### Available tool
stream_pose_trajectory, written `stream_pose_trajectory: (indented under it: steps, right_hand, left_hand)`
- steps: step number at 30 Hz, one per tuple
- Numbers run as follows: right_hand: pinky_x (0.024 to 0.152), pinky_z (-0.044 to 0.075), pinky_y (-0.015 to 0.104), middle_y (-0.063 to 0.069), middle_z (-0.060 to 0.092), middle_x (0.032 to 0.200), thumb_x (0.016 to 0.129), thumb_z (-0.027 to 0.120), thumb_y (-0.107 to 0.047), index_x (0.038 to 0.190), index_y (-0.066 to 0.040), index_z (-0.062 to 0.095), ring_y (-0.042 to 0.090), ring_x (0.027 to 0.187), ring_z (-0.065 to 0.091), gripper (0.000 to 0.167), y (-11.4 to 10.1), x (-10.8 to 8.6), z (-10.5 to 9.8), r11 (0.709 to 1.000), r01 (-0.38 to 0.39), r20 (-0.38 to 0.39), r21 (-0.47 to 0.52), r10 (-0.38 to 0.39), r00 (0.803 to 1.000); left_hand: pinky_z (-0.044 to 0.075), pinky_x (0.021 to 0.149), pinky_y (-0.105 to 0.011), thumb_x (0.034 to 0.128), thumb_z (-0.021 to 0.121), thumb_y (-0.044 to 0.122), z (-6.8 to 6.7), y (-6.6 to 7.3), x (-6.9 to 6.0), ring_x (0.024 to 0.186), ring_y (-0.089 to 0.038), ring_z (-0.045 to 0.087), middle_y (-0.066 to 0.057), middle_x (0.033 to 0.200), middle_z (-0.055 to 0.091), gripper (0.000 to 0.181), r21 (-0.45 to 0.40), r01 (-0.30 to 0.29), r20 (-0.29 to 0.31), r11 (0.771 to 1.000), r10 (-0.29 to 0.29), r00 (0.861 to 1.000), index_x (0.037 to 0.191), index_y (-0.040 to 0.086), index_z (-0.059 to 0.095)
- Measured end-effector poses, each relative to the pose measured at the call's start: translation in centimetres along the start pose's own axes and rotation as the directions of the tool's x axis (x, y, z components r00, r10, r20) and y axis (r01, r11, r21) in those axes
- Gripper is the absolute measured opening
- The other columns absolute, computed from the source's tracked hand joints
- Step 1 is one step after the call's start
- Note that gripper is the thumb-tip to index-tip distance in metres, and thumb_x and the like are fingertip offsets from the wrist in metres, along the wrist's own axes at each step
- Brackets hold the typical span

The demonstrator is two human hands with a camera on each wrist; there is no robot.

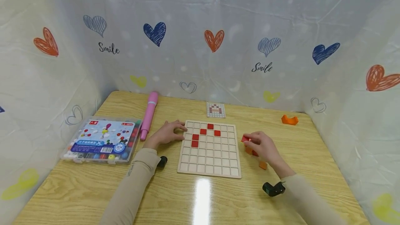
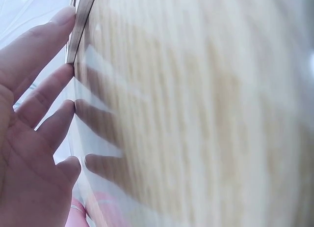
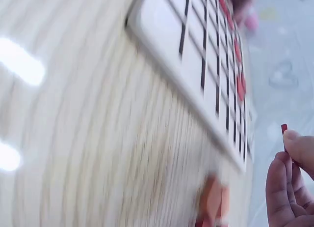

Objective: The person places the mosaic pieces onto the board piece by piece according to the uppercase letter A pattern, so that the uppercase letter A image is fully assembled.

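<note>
A square wooden grid board lies in the middle of the table, with several red square tiles set in its upper left cells. My left hand rests by the board's left edge, fingers spread and touching the rim in the left wrist view. To the right of the board, my right hand pinches a red tile between thumb and fingers, raised off the table. Beneath that hand lie loose orange and red tiles, partly hidden by it.
Behind the board lies a small pattern card. A pink tube-shaped object and a clear case of molecule model parts are at the left. An orange curved block stands at the far right. A printed curtain surrounds the table.
</note>
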State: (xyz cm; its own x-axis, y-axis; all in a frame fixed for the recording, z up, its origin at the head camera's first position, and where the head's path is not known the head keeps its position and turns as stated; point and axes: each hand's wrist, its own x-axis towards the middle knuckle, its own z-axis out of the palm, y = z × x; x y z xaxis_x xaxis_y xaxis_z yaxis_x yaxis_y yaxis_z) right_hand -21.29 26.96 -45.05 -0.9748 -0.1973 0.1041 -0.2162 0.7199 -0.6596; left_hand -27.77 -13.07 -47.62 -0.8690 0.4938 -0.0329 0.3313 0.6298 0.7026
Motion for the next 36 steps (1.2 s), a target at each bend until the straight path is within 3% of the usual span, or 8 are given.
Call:
stream_pose_trajectory:
  steps: [8, 14, 18, 36]
  right_hand:
    - [0.081, 0.054, 0.033, 0.005, 0.061, 0.110, 0.090, 0.072, -0.019, 0.122, -0.010, 0.070, 0.017, 0.094, 0.063, 0.033, -4.8, 0.6, 4.3, 0.995, 0.029, 0.117, 0.098, -0.041, 0.992]
    - [0.082, 0.055, 0.033, 0.005, 0.062, 0.106, 0.091, 0.069, -0.015, 0.119, -0.008, 0.071, 0.017, 0.092, 0.065, 0.029, -7.2, 1.0, 7.4, 0.984, 0.148, 0.188, 0.098, -0.164, 0.968]
    - [0.081, 0.056, 0.033, 0.005, 0.064, 0.105, 0.091, 0.069, -0.012, 0.115, -0.008, 0.072, 0.017, 0.091, 0.066, 0.025, -8.5, 1.3, 9.1, 0.977, 0.190, 0.222, 0.095, -0.207, 0.953]
    - [0.071, 0.050, 0.026, 0.005, 0.065, 0.094, 0.088, 0.072, -0.009, 0.108, -0.005, 0.075, 0.014, 0.084, 0.057, 0.020, -10.6, 3.0, 12.0, 0.963, 0.270, 0.264, 0.025, -0.266, 0.927]
  left_hand:
    - [-0.007, 0.117, -0.059, 0.0902, 0.071, 0.017, 0.0, 0.2, -0.1, 0.147, -0.034, 0.019, -0.014, 0.148, 0.045, 0.035, -0.003, 0.002, -0.004, 1.000, -0.002, 1.000, 0.124, 0.007, 0.067]
    - [-0.008, 0.117, -0.059, 0.0902, 0.071, 0.018, 0.0, 0.3, 0.0, 0.147, -0.034, 0.019, -0.014, 0.148, 0.045, 0.035, -0.013, 0.004, -0.002, 1.000, -0.004, 1.000, 0.123, 0.007, 0.067]
    - [-0.007, 0.117, -0.059, 0.0903, 0.071, 0.019, 0.0, 0.1, 0.1, 0.147, -0.034, 0.021, -0.013, 0.148, 0.046, 0.035, -0.009, 0.003, -0.006, 1.000, -0.003, 1.000, 0.123, 0.008, 0.067]
    - [-0.006, 0.117, -0.059, 0.0901, 0.071, 0.019, -0.1, 0.2, 0.0, 0.147, -0.034, 0.021, -0.013, 0.148, 0.046, 0.036, 0.012, 0.006, 0.000, 1.000, -0.006, 1.000, 0.124, 0.008, 0.067]
